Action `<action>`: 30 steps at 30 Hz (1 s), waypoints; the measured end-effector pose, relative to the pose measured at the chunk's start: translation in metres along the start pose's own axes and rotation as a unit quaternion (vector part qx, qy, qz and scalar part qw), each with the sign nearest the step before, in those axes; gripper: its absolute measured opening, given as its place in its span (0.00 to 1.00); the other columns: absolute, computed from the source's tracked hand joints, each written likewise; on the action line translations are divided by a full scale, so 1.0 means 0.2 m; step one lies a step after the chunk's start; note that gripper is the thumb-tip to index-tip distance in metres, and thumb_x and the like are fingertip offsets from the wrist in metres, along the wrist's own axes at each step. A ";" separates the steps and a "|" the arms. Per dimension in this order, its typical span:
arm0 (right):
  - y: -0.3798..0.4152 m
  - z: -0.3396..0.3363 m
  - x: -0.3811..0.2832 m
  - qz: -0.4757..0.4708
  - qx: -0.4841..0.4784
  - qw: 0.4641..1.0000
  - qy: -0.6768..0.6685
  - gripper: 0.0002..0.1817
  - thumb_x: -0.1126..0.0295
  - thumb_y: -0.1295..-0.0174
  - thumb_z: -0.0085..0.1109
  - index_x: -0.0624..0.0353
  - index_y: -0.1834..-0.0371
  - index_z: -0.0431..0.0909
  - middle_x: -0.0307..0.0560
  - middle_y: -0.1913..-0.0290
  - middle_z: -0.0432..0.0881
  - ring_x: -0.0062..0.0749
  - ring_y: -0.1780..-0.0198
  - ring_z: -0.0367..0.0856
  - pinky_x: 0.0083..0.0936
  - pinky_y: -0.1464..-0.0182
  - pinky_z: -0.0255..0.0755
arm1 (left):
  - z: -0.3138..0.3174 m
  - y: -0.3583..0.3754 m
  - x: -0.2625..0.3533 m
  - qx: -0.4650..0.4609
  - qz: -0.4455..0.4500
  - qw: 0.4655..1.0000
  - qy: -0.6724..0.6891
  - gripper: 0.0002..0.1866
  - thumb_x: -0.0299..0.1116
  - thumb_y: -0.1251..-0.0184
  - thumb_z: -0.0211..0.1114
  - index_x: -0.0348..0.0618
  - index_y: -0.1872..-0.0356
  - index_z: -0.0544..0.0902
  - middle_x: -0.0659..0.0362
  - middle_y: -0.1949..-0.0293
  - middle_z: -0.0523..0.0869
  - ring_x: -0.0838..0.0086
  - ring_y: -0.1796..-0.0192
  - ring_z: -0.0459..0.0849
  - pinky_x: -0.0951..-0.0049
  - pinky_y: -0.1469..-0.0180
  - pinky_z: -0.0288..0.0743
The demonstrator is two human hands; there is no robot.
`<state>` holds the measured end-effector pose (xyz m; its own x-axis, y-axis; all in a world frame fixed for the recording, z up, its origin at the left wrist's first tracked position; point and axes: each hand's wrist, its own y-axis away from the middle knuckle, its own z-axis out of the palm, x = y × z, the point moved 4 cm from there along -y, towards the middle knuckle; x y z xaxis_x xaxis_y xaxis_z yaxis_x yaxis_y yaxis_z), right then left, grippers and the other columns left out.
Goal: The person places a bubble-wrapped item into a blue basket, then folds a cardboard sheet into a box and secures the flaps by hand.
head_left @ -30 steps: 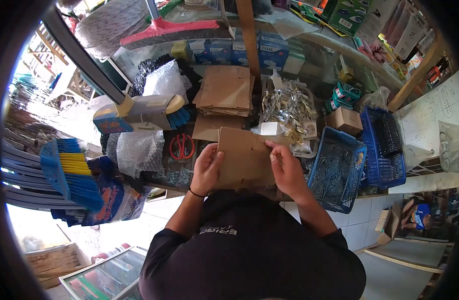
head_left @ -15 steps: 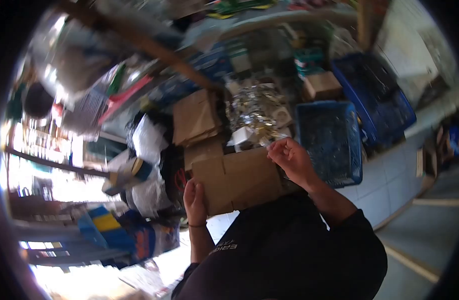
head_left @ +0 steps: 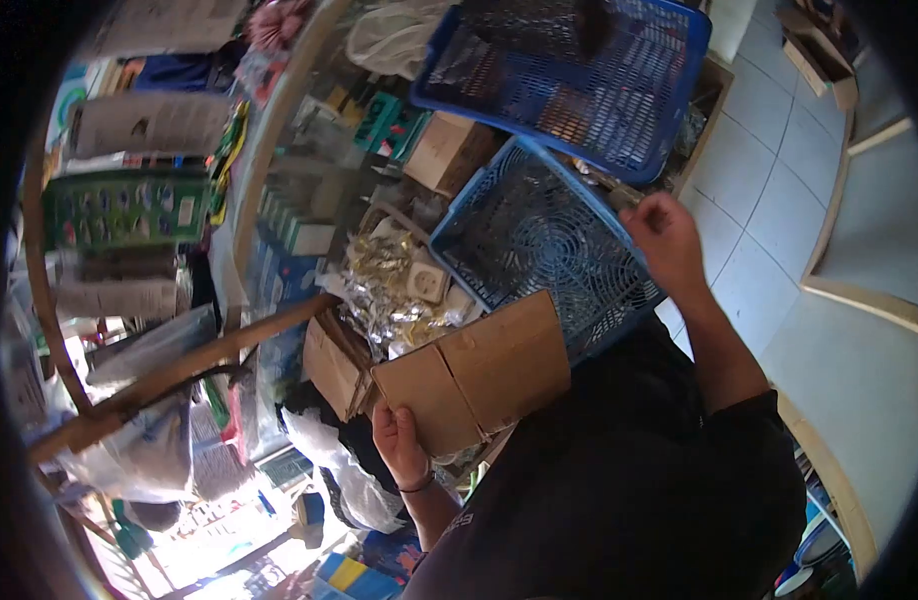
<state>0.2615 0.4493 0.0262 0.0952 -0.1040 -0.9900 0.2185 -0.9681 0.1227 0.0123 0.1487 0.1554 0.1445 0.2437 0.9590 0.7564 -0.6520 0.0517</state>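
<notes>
My left hand (head_left: 401,446) grips the lower left edge of a flat, creased brown cardboard piece (head_left: 509,368), thumb on top. Raised over the right rim of a light blue plastic basket (head_left: 554,240) is my right hand (head_left: 667,238), its fingers curled together; whether something small is between them I cannot make out. Behind the cardboard lies a pile of shiny silver and gold wrapped pieces (head_left: 384,290) with a white socket-like item (head_left: 428,282). More folded cardboard (head_left: 331,368) leans just left of the held piece.
A darker blue crate (head_left: 619,90) stands beyond the basket, near a closed brown box (head_left: 447,150). A wooden bar (head_left: 194,368) crosses the left side. White plastic bags (head_left: 344,470) hang below it. Tiled floor (head_left: 769,190) shows at the right.
The view has swung toward the right, bringing the baskets nearer the middle. My right hand has moved away from the cardboard to the basket's right side; my left hand still holds the cardboard.
</notes>
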 end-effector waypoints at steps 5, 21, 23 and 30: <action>-0.23 -0.34 0.16 0.079 0.031 0.995 0.047 0.11 0.67 0.42 0.64 0.59 0.73 0.72 0.37 0.79 0.74 0.19 0.76 0.71 0.21 0.71 0.64 | 0.12 -0.05 0.01 -0.012 -0.024 0.999 -0.021 0.21 0.38 0.31 0.60 0.31 0.45 0.72 0.57 0.52 0.80 0.76 0.51 0.76 0.76 0.46 0.67; -0.49 -0.52 0.33 0.168 -0.071 0.972 0.150 0.11 0.67 0.43 0.65 0.55 0.76 0.72 0.31 0.81 0.68 0.14 0.81 0.60 0.16 0.77 0.54 | 0.30 0.01 0.02 0.006 -0.050 0.999 -0.003 0.22 0.38 0.32 0.61 0.30 0.46 0.72 0.54 0.50 0.79 0.72 0.48 0.76 0.71 0.43 0.66; -0.50 -0.54 0.39 0.164 -0.074 0.970 0.164 0.11 0.66 0.43 0.65 0.55 0.76 0.72 0.32 0.81 0.69 0.14 0.81 0.59 0.15 0.78 0.53 | 0.31 0.03 0.03 0.016 -0.052 0.998 -0.007 0.22 0.38 0.32 0.61 0.30 0.46 0.72 0.54 0.50 0.79 0.72 0.48 0.76 0.71 0.43 0.66; -0.50 -0.56 0.37 0.216 -0.056 0.958 0.181 0.17 0.57 0.49 0.68 0.61 0.77 0.77 0.42 0.77 0.77 0.27 0.72 0.74 0.26 0.66 0.66 | 0.33 0.03 0.00 0.012 -0.055 0.998 0.016 0.24 0.38 0.33 0.61 0.30 0.44 0.71 0.53 0.49 0.79 0.71 0.47 0.76 0.70 0.42 0.66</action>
<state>0.3557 0.5646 -0.0514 0.5258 -0.3844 -0.7588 0.1828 -0.8202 0.5421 0.0589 0.1916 0.1378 0.0400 0.2894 0.9564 0.7819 -0.6050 0.1504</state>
